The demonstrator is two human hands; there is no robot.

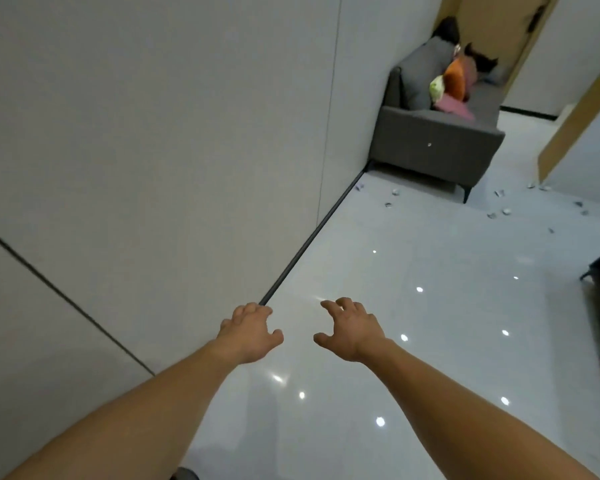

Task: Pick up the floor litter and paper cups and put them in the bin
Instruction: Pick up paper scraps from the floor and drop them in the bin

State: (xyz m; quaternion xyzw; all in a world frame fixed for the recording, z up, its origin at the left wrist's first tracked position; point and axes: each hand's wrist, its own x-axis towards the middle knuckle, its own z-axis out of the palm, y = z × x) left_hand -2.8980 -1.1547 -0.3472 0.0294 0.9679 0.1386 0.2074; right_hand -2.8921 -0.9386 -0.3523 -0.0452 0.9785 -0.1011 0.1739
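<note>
- Now I hold both arms out, well short of the sofa (437,140). My left hand (250,330) and right hand (350,330) are empty, with fingers spread and loosely curled.
- Between them and the sofa lies the pale tiled floor (413,306), hard, glossy and dotted with lamp reflections.
- The floor litter (499,213) is scattered around the sofa's near foot and out past it, away from the wall (153,133). The greyish bits are too small to tell cups from scraps.
- I judge them light, crushable and likely to skid on the tile, so I'd pinch each from above.
- I see no bin.
- The sofa is boxy grey fabric with soft cushions (454,79) piled on it.
</note>
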